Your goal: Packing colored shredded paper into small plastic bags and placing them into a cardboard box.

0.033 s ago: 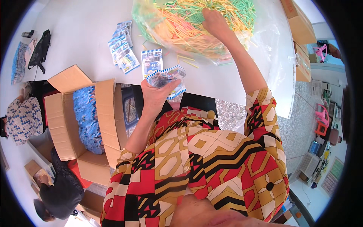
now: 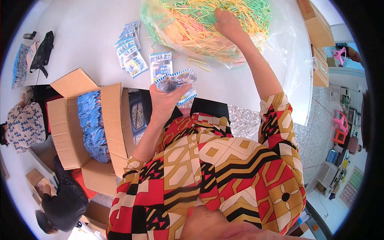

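Note:
My left hand grips a small clear plastic packet with blue-striped edges, near the table's front edge. The packet's top gapes apart. My right hand reaches down onto a heap of thin green, yellow, orange and pink sticks in a large clear plastic bag. Its fingers are curled, and what they hold, if anything, is hidden. Just beyond the held packet lies another blue-and-white packet. Farther left, several similar packets overlap in a row.
An unfolded cardboard box full of blue packets stands at my left. A few loose sticks lie on the white table. A black item rests at far left. Two people sit left; cartons stand right.

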Motion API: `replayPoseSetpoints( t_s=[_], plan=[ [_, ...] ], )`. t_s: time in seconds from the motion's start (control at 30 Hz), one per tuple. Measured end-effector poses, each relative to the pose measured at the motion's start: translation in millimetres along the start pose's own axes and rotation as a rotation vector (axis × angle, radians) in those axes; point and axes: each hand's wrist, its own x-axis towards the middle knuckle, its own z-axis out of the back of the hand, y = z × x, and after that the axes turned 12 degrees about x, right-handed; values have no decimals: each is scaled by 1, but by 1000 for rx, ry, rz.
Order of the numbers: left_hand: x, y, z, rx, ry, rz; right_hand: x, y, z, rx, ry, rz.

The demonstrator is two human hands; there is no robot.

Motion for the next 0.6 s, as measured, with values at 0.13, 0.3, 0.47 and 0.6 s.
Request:
replayPoseSetpoints(
  t_s=[0.13, 0.3, 0.47, 0.6],
  plan=[
    [0, -3, 0, 0, -9, -2, -2, -1, 0, 116, -92, 51],
    [0, 0, 3, 5, 3, 11, -9, 12, 16, 398, -133, -54],
    [-1, -2, -2, -18, 22, 9, -23, 2, 22, 764, -35, -289],
    [-2, -1, -4, -29, 11, -13, -36, 3, 32, 881, -62, -314]
  ],
)
